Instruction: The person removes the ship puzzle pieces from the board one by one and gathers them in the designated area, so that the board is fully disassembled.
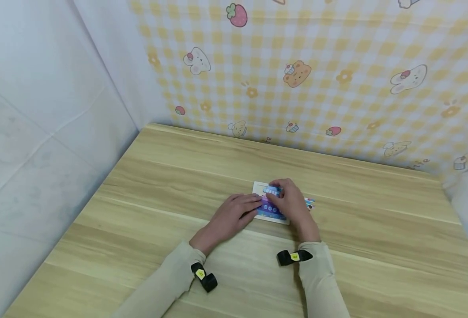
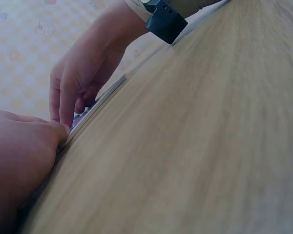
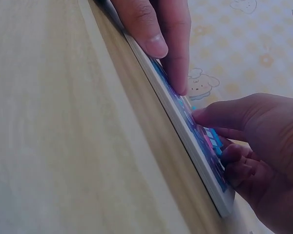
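A small flat puzzle board (image 1: 260, 186) with a pale frame and a purple and blue picture, perhaps a ship, lies on the table. My left hand (image 1: 234, 215) rests on its left side, fingers fairly straight, with the fingertips on the picture. Over the upper right part, my right hand (image 1: 292, 203) pinches a light blue puzzle piece (image 1: 272, 190) between thumb and fingers. In the right wrist view this blue piece (image 3: 214, 138) stands tilted up from the board's surface, partly hidden by the fingers.
More colourful puzzle pieces (image 1: 310, 202) lie just right of the board, partly behind the right hand. The wood-grain table (image 1: 170, 176) meets a yellow checked cloth (image 1: 258, 110) at the back. A white wall covering (image 1: 59, 110) stands on the left.
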Demonstrator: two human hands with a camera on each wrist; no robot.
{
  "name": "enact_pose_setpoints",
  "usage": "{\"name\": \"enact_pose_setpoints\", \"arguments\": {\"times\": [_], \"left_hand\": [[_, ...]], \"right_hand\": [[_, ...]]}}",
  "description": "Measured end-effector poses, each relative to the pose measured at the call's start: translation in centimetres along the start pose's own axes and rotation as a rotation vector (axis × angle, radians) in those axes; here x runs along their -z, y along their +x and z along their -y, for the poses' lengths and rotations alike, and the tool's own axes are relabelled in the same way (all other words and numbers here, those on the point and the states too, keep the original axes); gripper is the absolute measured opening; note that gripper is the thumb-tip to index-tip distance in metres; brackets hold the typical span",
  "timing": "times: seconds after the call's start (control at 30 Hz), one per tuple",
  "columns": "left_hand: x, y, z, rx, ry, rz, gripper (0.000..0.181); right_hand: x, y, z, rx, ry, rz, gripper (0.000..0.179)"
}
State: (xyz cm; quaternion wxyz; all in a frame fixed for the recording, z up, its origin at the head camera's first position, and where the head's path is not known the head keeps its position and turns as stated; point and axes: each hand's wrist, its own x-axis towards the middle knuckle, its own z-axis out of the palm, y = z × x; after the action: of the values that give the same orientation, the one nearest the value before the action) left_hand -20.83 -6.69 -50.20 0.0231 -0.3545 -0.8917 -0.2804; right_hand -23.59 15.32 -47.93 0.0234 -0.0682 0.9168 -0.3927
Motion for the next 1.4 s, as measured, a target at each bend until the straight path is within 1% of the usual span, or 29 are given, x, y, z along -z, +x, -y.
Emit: {"name": "enact_pose_setpoints", "arguments": {"times": [0.1, 0.3, 0.47, 0.77, 1.2, 1.3, 1.4], "left_hand": [[0.1, 0.0, -0.1, 0.006, -0.003, 0.003, 0.039], [0.2, 0.0, -0.2, 0.016, -0.008, 0.013, 0.038], [0.3, 0.1, -0.3, 0.017, -0.010, 0.014, 0.038], [0.1, 0.0, -0.3, 0.001, -0.012, -0.003, 0.038], [0.1, 0.0, -0.3, -0.005, -0.005, -0.014, 0.037], [0.1, 0.1, -0.3, 0.001, 0.008, -0.002, 0.038], [0.0, 0.1, -0.6, 0.014, 0.065, 0.023, 0.039]], "right_hand": [[0.2, 0.0, -0.1, -0.015, 0.026, 0.000, 0.035], [0.5, 0.0, -0.5, 0.019, 0.055, -0.017, 0.024], [0.8, 0.0, -0.8, 0.027, 0.105, -0.030, 0.025], [1.0, 0.1, -1.1, -0.042, 0.176, -0.022, 0.019], [1.0, 0.1, -1.4, -0.030, 0.249, -0.025, 0.016], [1.0, 0.1, -1.5, -0.028, 0.257, -0.028, 0.016], [1.0, 0.1, -1.6, -0.033, 0.266, -0.021, 0.016]]}}
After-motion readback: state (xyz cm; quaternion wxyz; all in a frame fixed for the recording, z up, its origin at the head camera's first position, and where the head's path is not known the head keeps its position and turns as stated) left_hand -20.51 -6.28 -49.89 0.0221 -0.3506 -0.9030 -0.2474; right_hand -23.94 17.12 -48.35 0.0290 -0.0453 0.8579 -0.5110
